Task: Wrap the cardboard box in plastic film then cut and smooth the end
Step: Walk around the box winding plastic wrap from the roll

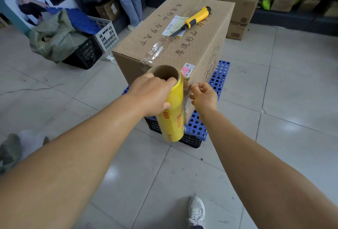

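Left hand [150, 96] grips film roll [172, 118]; right hand [204, 96] pinches film end [187, 100] at cardboard box [170, 42].

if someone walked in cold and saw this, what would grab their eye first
Probably the bright yellow roll of plastic film at centre, gripped upright by the left hand against the near corner of the big brown cardboard box, while the right hand pinches the loose clear film end beside it. Next, the yellow-handled utility knife lying on the box top, and the blue perforated plastic pallet under the box.
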`<state>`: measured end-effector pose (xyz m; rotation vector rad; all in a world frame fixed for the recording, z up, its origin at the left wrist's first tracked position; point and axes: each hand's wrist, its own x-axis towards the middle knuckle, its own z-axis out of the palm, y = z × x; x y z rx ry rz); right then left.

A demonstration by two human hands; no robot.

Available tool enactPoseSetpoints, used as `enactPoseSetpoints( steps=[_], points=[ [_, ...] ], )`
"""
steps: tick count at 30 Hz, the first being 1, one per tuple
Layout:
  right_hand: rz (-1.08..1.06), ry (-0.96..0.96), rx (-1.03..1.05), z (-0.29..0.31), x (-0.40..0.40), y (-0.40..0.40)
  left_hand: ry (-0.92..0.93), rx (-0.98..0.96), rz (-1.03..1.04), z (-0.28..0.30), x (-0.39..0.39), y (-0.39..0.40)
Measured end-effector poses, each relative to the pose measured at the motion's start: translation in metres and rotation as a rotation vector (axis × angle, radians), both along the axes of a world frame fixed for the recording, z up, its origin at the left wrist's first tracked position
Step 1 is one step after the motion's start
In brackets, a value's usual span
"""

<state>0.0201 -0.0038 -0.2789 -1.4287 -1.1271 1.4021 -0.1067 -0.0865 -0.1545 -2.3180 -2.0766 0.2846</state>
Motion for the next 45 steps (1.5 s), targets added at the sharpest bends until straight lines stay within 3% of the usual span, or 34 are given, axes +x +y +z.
enactPoseSetpoints(
  steps=[11, 17, 21, 24, 30, 38, 45],
  points=[
    [-0.09, 0.03, -0.037, -0.004, -0.008, 0.0, 0.143, 0.065, 0.004, 0.0, -0.004, 0.008],
    [-0.201, 0.053, -0.124, -0.014, -0.017, -0.005, 0.05, 0.094, -0.035, -0.006, -0.019, 0.009],
    [-0.273, 0.076, -0.289, -0.035, -0.029, -0.026, -0.033, 0.113, -0.06, -0.007, -0.041, 0.004],
    [-0.215, -0.019, -0.413, -0.06, -0.043, -0.048, -0.076, 0.136, -0.051, -0.013, -0.048, 0.003],
    [0.008, -0.193, -0.466, -0.104, -0.061, -0.064, -0.116, 0.21, -0.039, -0.03, -0.05, 0.007],
    [0.089, -0.198, -0.425, -0.138, -0.079, -0.045, -0.152, 0.272, -0.044, -0.038, -0.055, 0.009],
    [-0.086, -0.279, -0.391, -0.157, -0.081, -0.039, -0.163, 0.309, -0.046, -0.041, -0.056, 0.007]
  ],
)
